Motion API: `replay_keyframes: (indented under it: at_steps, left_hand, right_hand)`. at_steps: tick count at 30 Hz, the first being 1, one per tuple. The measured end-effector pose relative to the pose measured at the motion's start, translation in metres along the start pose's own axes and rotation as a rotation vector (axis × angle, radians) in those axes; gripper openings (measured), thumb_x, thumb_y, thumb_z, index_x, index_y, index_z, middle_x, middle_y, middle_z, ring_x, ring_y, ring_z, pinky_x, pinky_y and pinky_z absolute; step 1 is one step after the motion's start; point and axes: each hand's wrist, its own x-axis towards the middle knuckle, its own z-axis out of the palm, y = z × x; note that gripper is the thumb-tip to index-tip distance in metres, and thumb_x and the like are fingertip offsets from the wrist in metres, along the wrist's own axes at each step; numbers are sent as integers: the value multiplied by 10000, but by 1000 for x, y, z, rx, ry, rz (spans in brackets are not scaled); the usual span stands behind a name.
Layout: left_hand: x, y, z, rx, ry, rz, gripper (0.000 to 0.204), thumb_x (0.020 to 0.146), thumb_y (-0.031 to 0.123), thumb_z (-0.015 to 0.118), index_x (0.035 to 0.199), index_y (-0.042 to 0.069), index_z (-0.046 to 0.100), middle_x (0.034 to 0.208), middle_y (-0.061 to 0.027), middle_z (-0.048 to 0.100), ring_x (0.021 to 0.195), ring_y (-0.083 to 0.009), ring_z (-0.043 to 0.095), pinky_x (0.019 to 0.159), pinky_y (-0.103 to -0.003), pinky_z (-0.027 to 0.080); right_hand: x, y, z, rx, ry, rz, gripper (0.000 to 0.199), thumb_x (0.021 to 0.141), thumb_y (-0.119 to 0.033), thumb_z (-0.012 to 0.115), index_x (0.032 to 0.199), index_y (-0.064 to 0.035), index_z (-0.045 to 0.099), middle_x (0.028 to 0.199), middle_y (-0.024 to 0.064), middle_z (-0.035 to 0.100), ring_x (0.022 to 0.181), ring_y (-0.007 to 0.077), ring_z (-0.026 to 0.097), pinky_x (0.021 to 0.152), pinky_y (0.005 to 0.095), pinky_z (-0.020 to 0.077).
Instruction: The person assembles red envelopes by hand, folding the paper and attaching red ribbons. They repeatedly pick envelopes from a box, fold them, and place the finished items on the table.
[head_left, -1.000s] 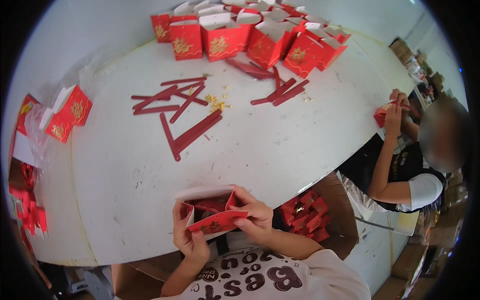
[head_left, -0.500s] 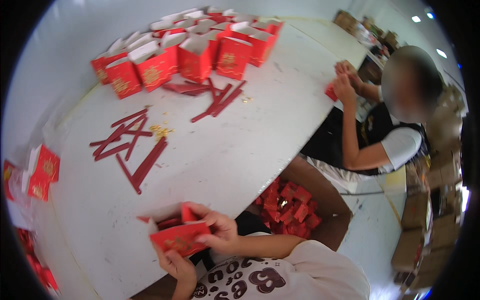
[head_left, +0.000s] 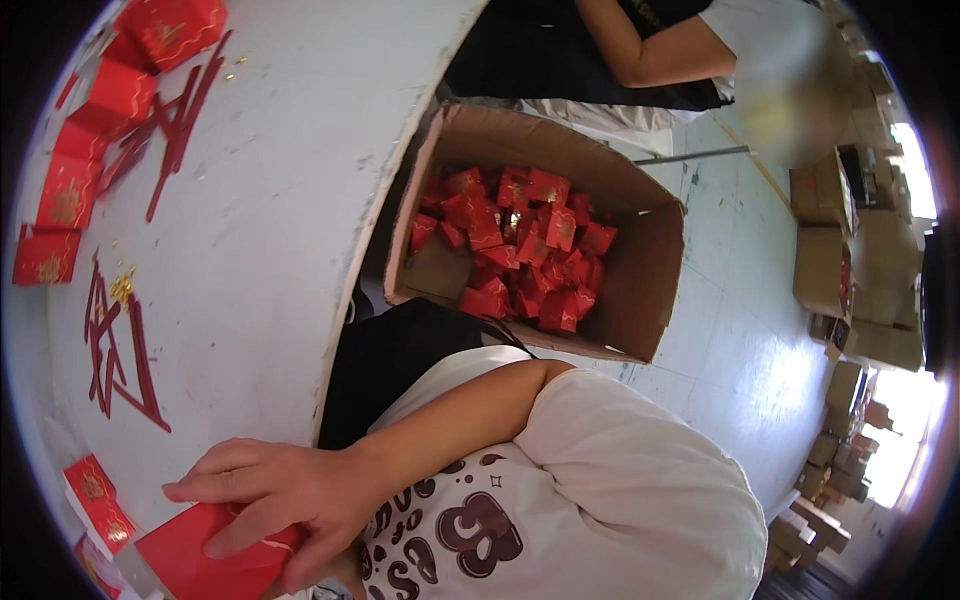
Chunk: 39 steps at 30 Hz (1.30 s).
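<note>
At the lower left, my right hand (head_left: 290, 500) lies over a red paper gift box (head_left: 215, 560), with some fingers pressed on its side and others stretched past its edge. The box is cut off by the frame's lower edge. My left hand is hidden; only a bit of skin shows below my right wrist. On the white table (head_left: 280, 230), thin dark red strips (head_left: 125, 360) lie crossed beside small gold pieces (head_left: 122, 285). Another red box with gold print (head_left: 98, 500) stands left of my hand.
Open red boxes (head_left: 65, 190) line the table's far left side, near more dark red strips (head_left: 180, 120). Right of the table edge, a cardboard carton (head_left: 640, 280) holds many small red boxes (head_left: 530, 240). A co-worker's arm (head_left: 660, 60) is at the top. Cartons (head_left: 825, 265) are stacked at right.
The view has swung right and down, bringing the carton to the middle. My right hand has gone from gripping the box's side to lying over it; my left hand has gone out of sight.
</note>
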Motion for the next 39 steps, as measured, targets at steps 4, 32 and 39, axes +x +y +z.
replay_keyframes:
  at_steps: [4,32,39]
  left_hand:
    - [3,-4,5,57,22,-16,518,959,356,409,1263,-63,413,1258,-212,456,1145,-332,469,967,-463,402]
    - [20,4,-25,-413,15,-63,756,910,523,462,1423,57,159,1185,-141,458,1053,-289,497,928,-434,431]
    - [19,12,-19,-240,1,27,720,929,507,430,1447,94,147,1195,-165,468,1049,-305,509,899,-460,455]
  right_hand:
    - [-1,-4,-15,64,56,28,335,820,-223,640,1088,-24,619,1296,294,427,1101,395,467,913,463,377]
    - [16,12,-4,-157,-609,290,557,790,-228,678,1248,28,489,1259,260,469,1102,401,483,931,480,389]
    - [22,14,-12,-146,-532,319,411,682,-139,744,1052,4,635,1195,257,523,1004,358,571,883,520,423]
